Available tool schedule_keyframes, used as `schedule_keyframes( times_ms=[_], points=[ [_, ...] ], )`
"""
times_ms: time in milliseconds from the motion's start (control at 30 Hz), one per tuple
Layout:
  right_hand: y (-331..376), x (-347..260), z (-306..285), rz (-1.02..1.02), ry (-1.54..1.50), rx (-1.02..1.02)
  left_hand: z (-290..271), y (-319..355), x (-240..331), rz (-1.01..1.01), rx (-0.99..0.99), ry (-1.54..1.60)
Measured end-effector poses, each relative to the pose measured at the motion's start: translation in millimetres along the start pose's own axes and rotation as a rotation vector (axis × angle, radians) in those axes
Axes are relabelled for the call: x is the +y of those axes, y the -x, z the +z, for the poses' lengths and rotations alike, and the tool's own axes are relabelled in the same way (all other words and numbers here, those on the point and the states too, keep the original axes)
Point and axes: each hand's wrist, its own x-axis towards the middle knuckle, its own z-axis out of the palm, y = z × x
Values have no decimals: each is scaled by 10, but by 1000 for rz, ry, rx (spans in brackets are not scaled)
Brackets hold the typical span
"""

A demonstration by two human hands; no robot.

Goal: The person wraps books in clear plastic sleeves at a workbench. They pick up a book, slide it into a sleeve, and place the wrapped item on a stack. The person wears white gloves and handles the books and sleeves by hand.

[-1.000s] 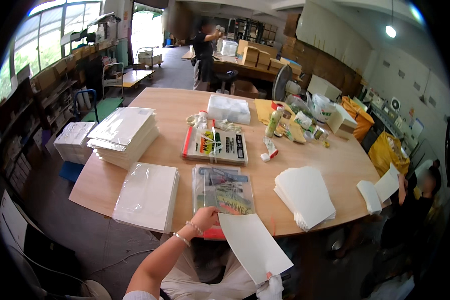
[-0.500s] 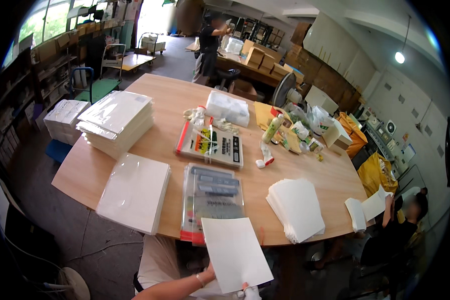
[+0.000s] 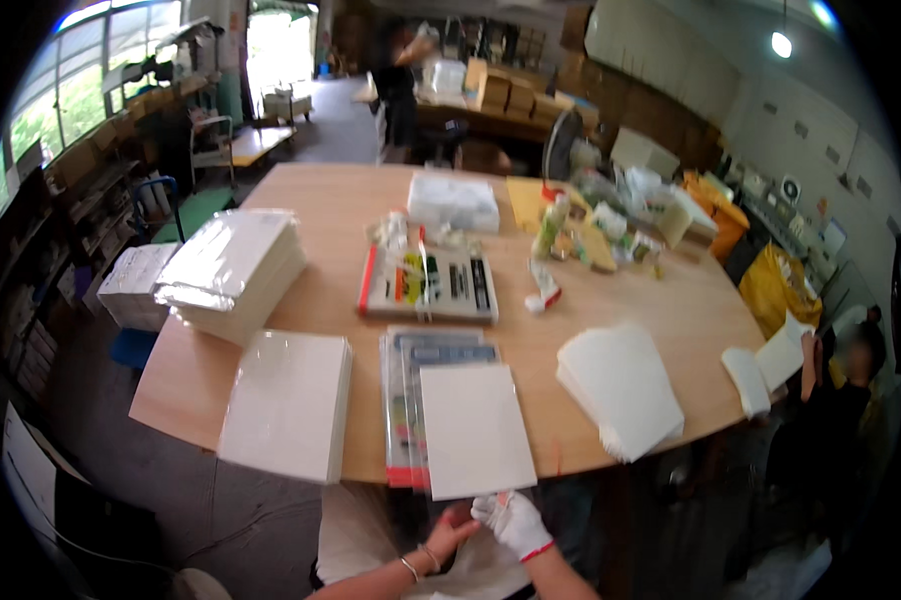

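Note:
A white sheet of card (image 3: pixel 479 430) lies over the pile of printed clear plastic bags (image 3: pixel 403 400) at the table's front edge, its near edge sticking out toward me. Just below that edge my two hands are close together. My right hand (image 3: pixel 511 522), in a white glove with a red cuff, has its fingers curled in near the card's edge; what they pinch, if anything, I cannot make out. Beside it my left hand (image 3: pixel 451 533), bare with a bracelet at the wrist, is blurred, its fingers partly hidden.
Left of the bags is a stack of clear-wrapped white card (image 3: pixel 286 405), with a taller stack (image 3: pixel 233 265) behind. On the right lies a fanned pile of white card (image 3: pixel 623 390). Farther back are a bag package (image 3: pixel 429 283), a bottle (image 3: pixel 551 228) and clutter. Two other people are nearby.
The white card has moved from above my lap up onto the plastic bags. My hands have come together below its near edge, with the left no longer along its side. The view has shifted.

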Motion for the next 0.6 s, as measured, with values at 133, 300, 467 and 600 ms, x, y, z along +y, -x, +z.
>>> schedule_keyframes(
  times_ms=[133,300,467,600],
  points=[
    [341,5,403,44,1102,143,-299,216,649,-259,132,136],
    [124,412,730,-721,1928,-21,-443,201,602,-355,42,-4],
    [-125,559,665,-698,2035,-238,-437,121,376,-256,226,87],
    [375,-385,542,-439,1565,4,-395,105,643,-314,338,62]
  ],
)
